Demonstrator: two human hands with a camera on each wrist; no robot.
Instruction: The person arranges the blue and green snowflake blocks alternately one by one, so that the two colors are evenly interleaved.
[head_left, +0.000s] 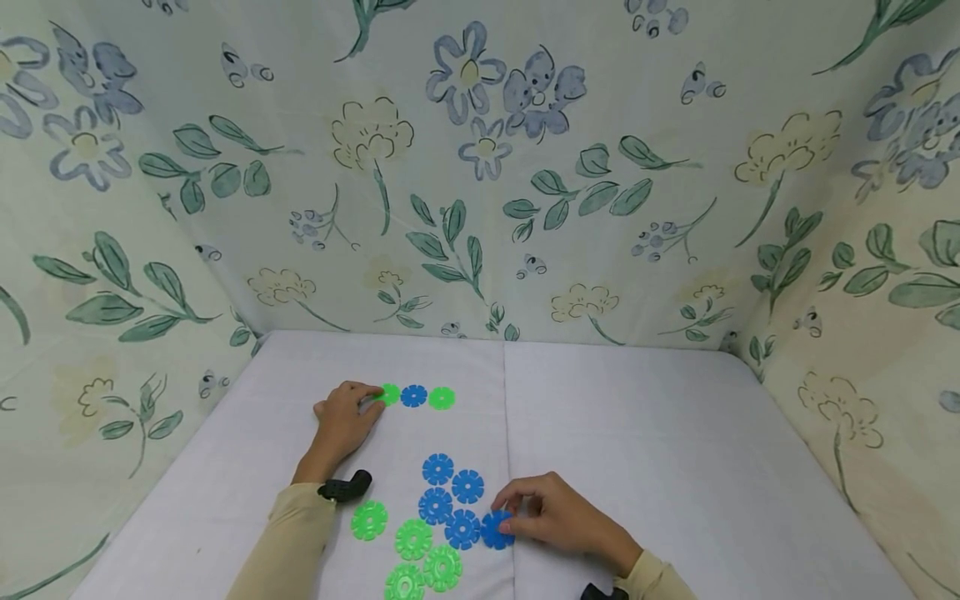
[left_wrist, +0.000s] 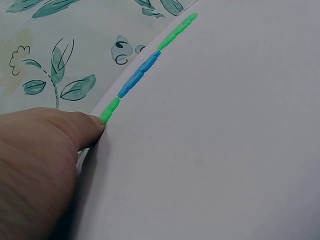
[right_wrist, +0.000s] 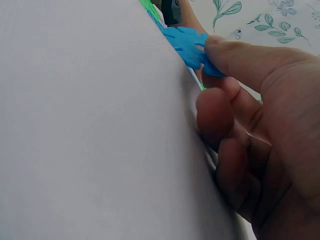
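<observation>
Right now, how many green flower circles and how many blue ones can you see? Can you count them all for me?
Green discs: 6 (2 lined up farther away, 4 nearer)
Blue discs: 6 (1 lined up farther away, 5 nearer)
Total: 12

On the white-covered table (head_left: 637,450), the left hand (head_left: 347,422) holds the leftmost green disc (head_left: 390,395) of a short row, where a blue disc (head_left: 413,396) sits between it and the end green disc (head_left: 442,398). Nearer the person, the right hand (head_left: 561,514) pinches a notched blue piece (head_left: 495,532) beside four loose blue discs (head_left: 462,530) and four loose green discs (head_left: 413,540). Floral cloth (head_left: 480,300) hangs behind.
</observation>
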